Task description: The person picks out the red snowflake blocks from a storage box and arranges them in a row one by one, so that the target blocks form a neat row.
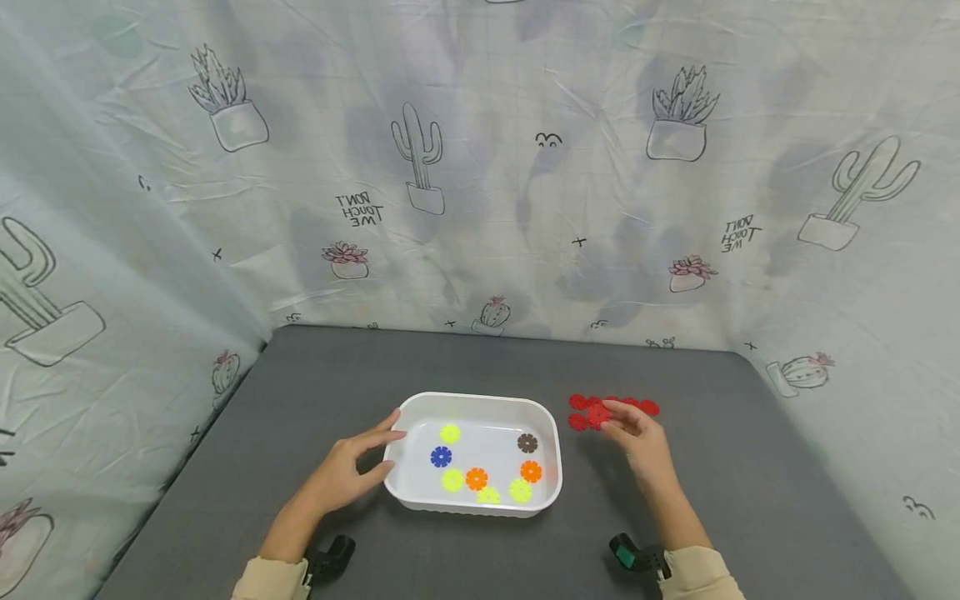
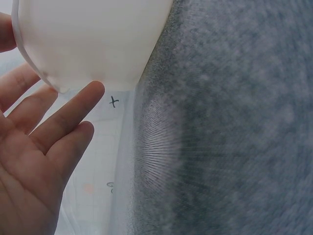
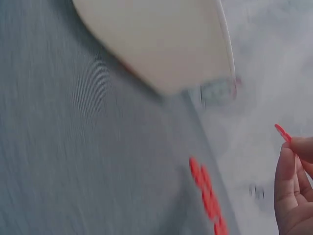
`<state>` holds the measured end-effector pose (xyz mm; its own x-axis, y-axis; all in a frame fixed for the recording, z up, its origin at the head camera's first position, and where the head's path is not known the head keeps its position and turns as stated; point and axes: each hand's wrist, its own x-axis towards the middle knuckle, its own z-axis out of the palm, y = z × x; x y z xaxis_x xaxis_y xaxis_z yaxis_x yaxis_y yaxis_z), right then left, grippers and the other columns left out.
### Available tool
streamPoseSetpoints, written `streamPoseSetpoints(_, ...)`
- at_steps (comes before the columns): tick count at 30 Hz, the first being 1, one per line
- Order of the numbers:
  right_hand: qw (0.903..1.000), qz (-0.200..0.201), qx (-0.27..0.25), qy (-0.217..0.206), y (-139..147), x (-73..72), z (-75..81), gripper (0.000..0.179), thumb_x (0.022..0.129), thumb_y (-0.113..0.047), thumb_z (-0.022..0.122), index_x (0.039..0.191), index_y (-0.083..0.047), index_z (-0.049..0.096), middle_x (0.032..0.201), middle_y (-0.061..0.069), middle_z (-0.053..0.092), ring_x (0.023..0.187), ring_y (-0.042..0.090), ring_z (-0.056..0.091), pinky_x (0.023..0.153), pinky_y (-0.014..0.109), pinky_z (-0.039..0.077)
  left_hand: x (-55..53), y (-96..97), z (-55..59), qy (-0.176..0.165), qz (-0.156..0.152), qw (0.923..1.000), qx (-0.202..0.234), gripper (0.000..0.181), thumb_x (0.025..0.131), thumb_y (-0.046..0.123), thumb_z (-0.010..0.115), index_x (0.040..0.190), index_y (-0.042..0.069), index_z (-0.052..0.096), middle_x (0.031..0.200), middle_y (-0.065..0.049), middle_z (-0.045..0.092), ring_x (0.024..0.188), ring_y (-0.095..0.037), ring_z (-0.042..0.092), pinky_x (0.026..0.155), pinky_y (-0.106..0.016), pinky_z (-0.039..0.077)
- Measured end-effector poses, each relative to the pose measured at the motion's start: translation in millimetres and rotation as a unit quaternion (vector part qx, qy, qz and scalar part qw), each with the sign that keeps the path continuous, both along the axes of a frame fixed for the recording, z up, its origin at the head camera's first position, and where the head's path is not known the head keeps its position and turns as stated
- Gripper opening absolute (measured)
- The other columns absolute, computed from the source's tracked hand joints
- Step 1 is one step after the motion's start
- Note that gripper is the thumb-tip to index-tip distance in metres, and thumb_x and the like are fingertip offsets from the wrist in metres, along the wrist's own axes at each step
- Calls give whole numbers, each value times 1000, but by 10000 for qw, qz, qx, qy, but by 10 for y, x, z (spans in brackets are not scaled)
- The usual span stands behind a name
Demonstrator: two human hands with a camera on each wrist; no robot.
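My left hand (image 1: 348, 471) rests at the left rim of a white plastic tray (image 1: 472, 507), its fingers mostly straight and some fingertips over the rim. In the left wrist view, other fingers (image 2: 73, 115) of that hand extend beside the tray's outer wall. Inside the tray lie flat notched discs: yellow discs (image 1: 452, 480), orange discs (image 1: 476, 478), a blue disc (image 1: 441, 456) and a brown disc (image 1: 527, 442). Right of it, my right hand (image 1: 645, 450) pinches a red notched disc (image 3: 281, 131) between thumb and fingers, raised above several red discs (image 1: 649, 407) on the table.
Dark grey cloth covers the table (image 1: 480, 558). A pale curtain (image 1: 480, 167) printed with potted cacti hangs behind and at both sides. A black wrist strap device (image 1: 330, 558) is on the left wrist, and another (image 1: 633, 554) on the right.
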<state>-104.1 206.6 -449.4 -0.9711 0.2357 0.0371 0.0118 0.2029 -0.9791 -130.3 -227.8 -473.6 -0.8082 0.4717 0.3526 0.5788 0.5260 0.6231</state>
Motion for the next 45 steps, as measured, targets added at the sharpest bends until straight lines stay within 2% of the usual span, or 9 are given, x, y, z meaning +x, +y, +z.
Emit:
streamPoseSetpoints(3, 9996, -265, -98, -96, 168, -6, -71, 40, 89, -6, 63, 128, 3, 55, 93, -13, 62, 83, 2, 62, 75, 17, 53, 3, 2, 0, -46, -5, 10000, 8, 40, 83, 13, 70, 123, 9, 64, 145, -8, 45, 129, -30, 48, 99, -52, 42)
streamPoseSetpoints(10, 9922, -1063, -401, -523, 446, -27, -190, 43, 90, -9, 62, 132, 0, 52, 92, -16, 61, 83, 3, 61, 74, 17, 52, 8, -6, 4, -100, 37, 9999, 31, 40, 83, 12, 70, 123, 9, 64, 146, -7, 44, 129, -30, 47, 100, -53, 41)
streamPoseSetpoints(17, 9826, -1658, -398, -735, 666, -25, -257, 44, 91, -4, 60, 132, 3, 50, 84, -23, 58, 75, -7, 58, 69, 14, 51, 12, -2, 15, -69, 40, 10000, 19, 40, 83, 12, 70, 122, 9, 64, 145, -8, 45, 129, -30, 47, 99, -54, 41)
streamPoseSetpoints(20, 9815, -1741, -207, -775, 731, -25, -298, 42, 91, -3, 58, 132, 4, 50, 84, -22, 56, 74, -9, 56, 67, 13, 51, 11, -5, 17, -85, 32, 10000, 14, 40, 83, 13, 71, 123, 10, 64, 145, -8, 45, 129, -30, 47, 100, -54, 41)
streamPoseSetpoints(23, 9804, -1793, -5, -814, 772, -47, -329, 41, 91, -2, 57, 131, 5, 51, 89, -16, 57, 73, -9, 55, 65, 13, 51, 6, -10, 19, -86, 21, 10000, 12, 40, 83, 13, 70, 123, 11, 64, 146, -7, 44, 129, -29, 47, 100, -54, 41)
streamPoseSetpoints(27, 9809, -1763, 150, -808, 801, -86, -365, 41, 91, 0, 55, 131, 7, 50, 109, 7, 59, 73, -9, 54, 64, 12, 51, 1, -16, 17, -52, 28, 10000, 5, 40, 83, 13, 71, 123, 13, 64, 145, -7, 45, 129, -29, 47, 100, -53, 41)
streamPoseSetpoints(31, 9820, -1661, 348, -824, 824, -118, -403, 41, 92, 1, 53, 132, 8, 48, 127, 27, 51, 71, -11, 53, 62, 11, 50, -3, -14, 12, -65, 3, 10000, -6, 41, 83, 12, 71, 123, 11, 64, 146, -7, 44, 130, -29, 47, 100, -53, 41)
streamPoseSetpoints(40, 9811, -1520, 878, -809, 864, -171, -459, 39, 92, 2, 51, 130, 10, 49, 127, 31, 51, 65, -13, 50, 59, 10, 50, -7, -8, 15, -117, -16, 9999, 3, 40, 83, 12, 70, 123, 9, 63, 146, -7, 44, 130, -29, 46, 100, -55, 40)
streamPoseSetpoints(45, 9773, -1572, 1129, -863, 868, -164, -454, 37, 91, 1, 52, 127, 10, 52, 124, 33, 54, 62, -14, 50, 57, 9, 48, 3, -6, 14, -134, -46, 9999, -6, 40, 84, 12, 69, 123, 8, 63, 147, -8, 43, 130, -30, 46, 100, -55, 41)
